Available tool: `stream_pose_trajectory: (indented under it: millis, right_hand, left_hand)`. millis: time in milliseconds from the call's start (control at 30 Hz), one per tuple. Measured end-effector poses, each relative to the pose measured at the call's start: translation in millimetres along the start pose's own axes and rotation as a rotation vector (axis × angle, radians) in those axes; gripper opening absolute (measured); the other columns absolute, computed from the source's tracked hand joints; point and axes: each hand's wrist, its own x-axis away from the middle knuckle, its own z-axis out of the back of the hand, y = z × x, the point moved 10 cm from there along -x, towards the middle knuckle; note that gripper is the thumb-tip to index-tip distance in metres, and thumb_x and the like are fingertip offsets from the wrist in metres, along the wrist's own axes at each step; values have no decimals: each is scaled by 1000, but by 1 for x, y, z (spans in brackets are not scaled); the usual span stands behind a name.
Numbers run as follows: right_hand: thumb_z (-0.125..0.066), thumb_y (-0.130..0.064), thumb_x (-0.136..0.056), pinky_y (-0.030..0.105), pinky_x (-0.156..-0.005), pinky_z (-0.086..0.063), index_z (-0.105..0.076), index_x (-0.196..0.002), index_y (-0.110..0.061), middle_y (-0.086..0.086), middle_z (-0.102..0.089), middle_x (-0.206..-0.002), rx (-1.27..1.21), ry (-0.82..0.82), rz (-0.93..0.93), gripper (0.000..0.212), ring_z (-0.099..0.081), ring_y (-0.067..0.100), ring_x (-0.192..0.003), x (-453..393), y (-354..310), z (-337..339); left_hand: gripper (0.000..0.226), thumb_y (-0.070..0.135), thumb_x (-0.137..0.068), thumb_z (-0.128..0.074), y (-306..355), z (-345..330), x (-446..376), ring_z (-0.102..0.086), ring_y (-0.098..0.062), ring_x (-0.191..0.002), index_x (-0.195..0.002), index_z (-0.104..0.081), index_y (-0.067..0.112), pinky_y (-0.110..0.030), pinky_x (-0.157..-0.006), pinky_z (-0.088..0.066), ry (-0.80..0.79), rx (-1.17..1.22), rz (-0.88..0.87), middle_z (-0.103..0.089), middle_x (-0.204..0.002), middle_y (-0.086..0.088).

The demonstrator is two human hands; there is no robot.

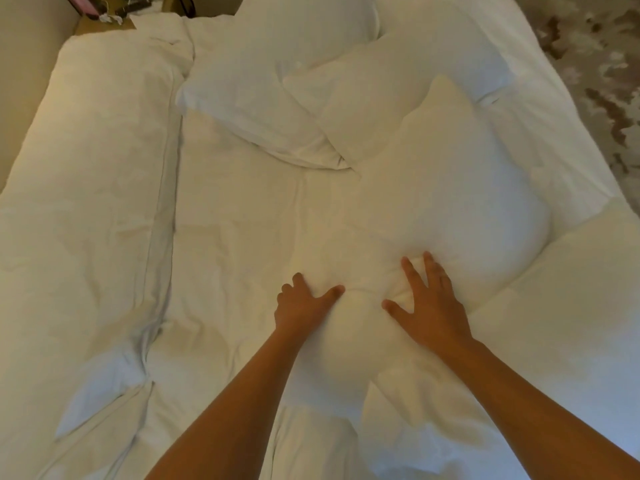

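A large white pillow (460,202) lies lengthwise on the bed, reaching from the middle right down toward me. My left hand (303,304) presses into its near left side, thumb stretched out and the other fingers sunk partly into the fabric. My right hand (427,301) lies flat on the pillow with fingers spread and straight, denting it. Between the two hands the pillow bulges up. Both forearms come in from the bottom edge.
Two more white pillows (256,98) (391,91) lie overlapping at the far end. A bunched white duvet (86,202) runs down the left side. The white sheet (242,220) is wrinkled. Patterned carpet (602,64) shows at right, a nightstand (104,15) at top left.
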Motion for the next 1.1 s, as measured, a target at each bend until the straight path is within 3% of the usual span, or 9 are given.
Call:
stream_pose_trajectory:
  millis: [167,333,467,600,800,900,1000,1033,1100]
  right_hand:
    - [-48,-79,-90,53,-108,-48,-8,-165,-41,-2,3,-175,10,18,-9,93,-8,28,-160,6,0,1]
    - [-55,-71,-91,52,-112,-44,-6,-166,-36,4,-2,-175,-40,23,-34,96,-13,30,-159,22,-1,20]
    - [-64,-66,-89,51,-106,-49,-11,-166,-27,8,-10,-173,-93,70,-70,101,-26,34,-154,44,-9,53]
    - [-68,-68,-84,48,-108,-49,-11,-165,-30,6,-13,-173,-93,174,62,106,-32,32,-151,70,-47,106]
    - [-61,-88,-72,48,-131,-15,-3,-167,-33,-1,-5,-176,17,165,523,124,-4,19,-162,100,-160,175]
    - [-54,-98,-67,47,-132,-7,-10,-165,-35,-5,-17,-173,57,84,660,125,-7,14,-161,113,-214,182]
    - [-57,-99,-65,44,-124,-30,-40,-152,-38,-7,-49,-151,24,76,743,108,-43,20,-143,125,-256,171]
    - [-58,-97,-66,43,-112,-44,-50,-144,-37,-6,-55,-138,17,92,766,99,-53,22,-127,130,-270,165]
    - [-56,-94,-72,40,-88,-52,-59,-130,-32,-4,-59,-119,34,101,803,85,-59,23,-104,139,-298,144]
  left_hand:
    - [73,84,-70,-58,2,6,2,-65,-26,-89,-107,-52,22,-38,-75,-53,73,32,-111,-65,-97,5]
    - [49,67,-77,-68,22,31,31,-55,-16,-68,-74,-43,25,-27,-53,-35,86,66,-264,-55,-76,7]
    - [47,63,-82,-67,45,56,79,-51,-10,-59,-73,-39,26,-28,-49,-31,72,36,-403,-53,-70,6]
    - [38,59,-87,-63,67,88,144,-59,-16,-64,-82,-45,27,-34,-55,-44,75,-18,-551,-59,-74,4]
    - [32,53,-95,-57,68,178,238,-62,-24,-77,-103,-50,23,-41,-70,-54,115,-297,-745,-67,-90,-6]
    - [29,53,-98,-54,41,226,278,-64,-21,-81,-113,-56,28,-38,-74,-55,127,-389,-805,-70,-96,-3]
    - [28,49,-99,-55,-1,271,305,-63,-21,-76,-115,-61,27,-36,-67,-51,212,-430,-858,-71,-89,-1]
    - [28,49,-99,-56,-19,285,309,-63,-20,-74,-114,-62,26,-36,-65,-50,247,-429,-857,-71,-86,0]
    - [29,50,-99,-56,-57,306,307,-64,-20,-73,-113,-65,26,-36,-66,-50,305,-413,-807,-72,-83,0]
